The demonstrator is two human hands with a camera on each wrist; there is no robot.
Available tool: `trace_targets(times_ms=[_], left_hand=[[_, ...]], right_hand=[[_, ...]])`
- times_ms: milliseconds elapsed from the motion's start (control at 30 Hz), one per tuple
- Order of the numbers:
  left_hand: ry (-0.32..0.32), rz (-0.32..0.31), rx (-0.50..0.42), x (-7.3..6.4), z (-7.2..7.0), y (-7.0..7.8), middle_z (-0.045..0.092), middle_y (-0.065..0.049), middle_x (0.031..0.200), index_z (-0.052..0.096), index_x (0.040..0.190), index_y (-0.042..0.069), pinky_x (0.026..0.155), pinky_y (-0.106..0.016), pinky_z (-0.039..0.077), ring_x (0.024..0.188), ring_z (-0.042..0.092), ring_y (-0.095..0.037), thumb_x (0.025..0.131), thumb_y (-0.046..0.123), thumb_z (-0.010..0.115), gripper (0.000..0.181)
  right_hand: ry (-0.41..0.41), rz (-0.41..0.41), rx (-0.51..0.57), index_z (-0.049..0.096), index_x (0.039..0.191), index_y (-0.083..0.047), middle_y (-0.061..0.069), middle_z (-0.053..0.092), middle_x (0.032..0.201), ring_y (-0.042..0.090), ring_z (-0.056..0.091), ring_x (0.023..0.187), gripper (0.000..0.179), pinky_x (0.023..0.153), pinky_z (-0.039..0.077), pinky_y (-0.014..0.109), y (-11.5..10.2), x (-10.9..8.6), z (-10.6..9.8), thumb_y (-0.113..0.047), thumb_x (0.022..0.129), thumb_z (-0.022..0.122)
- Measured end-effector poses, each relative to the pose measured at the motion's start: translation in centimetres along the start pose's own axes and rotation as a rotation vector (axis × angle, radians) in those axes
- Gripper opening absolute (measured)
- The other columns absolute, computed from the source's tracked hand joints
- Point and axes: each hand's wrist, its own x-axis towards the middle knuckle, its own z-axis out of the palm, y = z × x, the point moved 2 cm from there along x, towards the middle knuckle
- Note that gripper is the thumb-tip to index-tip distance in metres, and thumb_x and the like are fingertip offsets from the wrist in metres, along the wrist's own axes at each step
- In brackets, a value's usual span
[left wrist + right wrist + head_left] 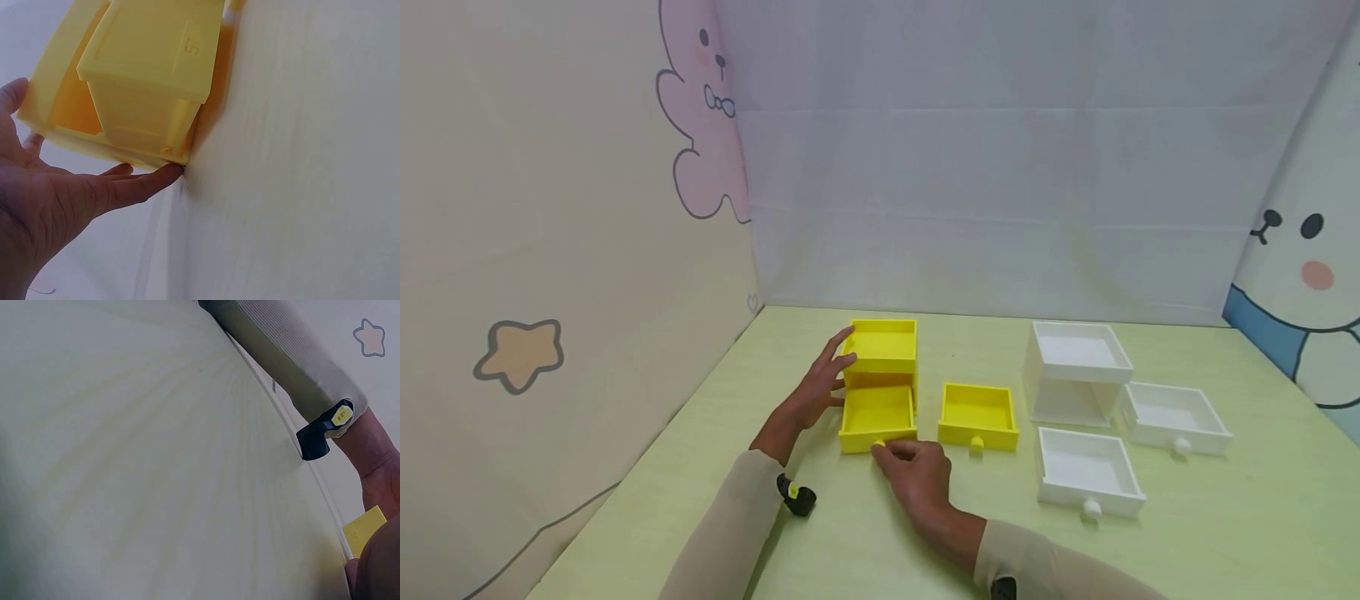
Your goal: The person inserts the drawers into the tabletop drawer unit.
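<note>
A small yellow cabinet (895, 365) with a tray-like top stands on the table. My left hand (814, 392) braces its left side, fingers spread and fairly straight; the left wrist view shows fingertips (169, 175) at its bottom edge. A yellow drawer (877, 410) juts from the lower front opening, slightly askew, with its back end at the opening. My right hand (919, 479) pinches this drawer's front knob between thumb and fingers. In the right wrist view, only a corner of yellow plastic (362, 532) shows beside that hand. A second yellow drawer (977, 408) lies to the right.
Farther right stands a white cabinet (1078, 354) with an open front. One white drawer (1090, 468) lies before it and another white drawer (1176, 410) at its right. Cloth walls with printed figures enclose the table (1247, 517) at the back and sides.
</note>
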Motion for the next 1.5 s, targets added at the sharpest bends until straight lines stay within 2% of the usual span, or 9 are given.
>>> trace_targets(times_ms=[433,833,1133,1333,1500], left_hand=[[-0.006,-0.002,-0.019,0.0,0.1,0.3,0.012,-0.004,0.165,0.021,0.151,0.053,0.1,-0.069,0.037,0.137,0.032,-0.056,0.098,0.054,0.051,0.061],[-0.011,0.0,-0.015,-0.1,0.0,0.3,0.015,-0.005,0.164,0.022,0.151,0.054,0.1,-0.068,0.037,0.137,0.034,-0.055,0.098,0.054,0.05,0.06],[-0.032,-0.007,-0.036,-0.1,-0.1,0.3,0.018,-0.007,0.162,0.021,0.15,0.054,0.101,-0.065,0.039,0.132,0.04,-0.055,0.099,0.055,0.05,0.059],[-0.021,-0.016,-0.042,-0.1,-0.1,0.5,0.018,-0.007,0.162,0.022,0.15,0.053,0.101,-0.065,0.038,0.133,0.039,-0.055,0.099,0.052,0.051,0.059],[-0.014,-0.026,-0.055,-0.2,0.1,0.6,0.015,-0.008,0.163,0.022,0.151,0.051,0.101,-0.066,0.038,0.133,0.038,-0.057,0.1,0.05,0.052,0.06]], right_hand=[[-0.007,0.019,0.033,0.081,0.084,-0.01,-0.003,0.071,0.067,0.009,0.064,0.067,0.018,0.067,0.053,0.029,0.3,0.2,0.1,-0.028,0.082,0.081],[-0.027,0.014,0.028,0.081,0.086,-0.008,-0.002,0.071,0.068,0.009,0.065,0.066,0.02,0.07,0.053,0.031,0.0,0.2,0.2,-0.027,0.084,0.08],[-0.021,0.014,0.025,0.081,0.083,-0.008,-0.003,0.07,0.066,0.009,0.064,0.065,0.019,0.067,0.052,0.029,-0.1,0.5,0.4,-0.028,0.083,0.08],[-0.005,0.02,0.008,0.081,0.084,-0.008,-0.003,0.071,0.07,0.01,0.063,0.07,0.019,0.069,0.053,0.029,-0.3,0.8,0.4,-0.027,0.084,0.08],[-0.011,0.018,0.019,0.08,0.083,-0.007,-0.002,0.069,0.067,0.01,0.061,0.066,0.019,0.067,0.052,0.029,-0.3,1.1,0.4,-0.027,0.084,0.08]])
